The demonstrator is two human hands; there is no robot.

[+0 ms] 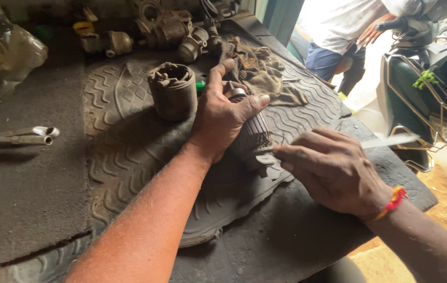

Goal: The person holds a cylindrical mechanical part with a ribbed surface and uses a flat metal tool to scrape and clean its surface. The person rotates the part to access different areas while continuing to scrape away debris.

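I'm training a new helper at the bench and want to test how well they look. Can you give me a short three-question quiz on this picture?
1. True or false: the left hand lies on top of the ribbed metal cylinder on the rubber mat.
2. What does the right hand hold? A) a thin flat blade B) a hammer C) a paint brush
3. Fill in: the dirty cloth lies ____ the left hand, farther from the person.

Key
1. True; its fingers wrap over the cylinder.
2. A; the thin flat blade is blurred, its other end at the cylinder.
3. Beyond.
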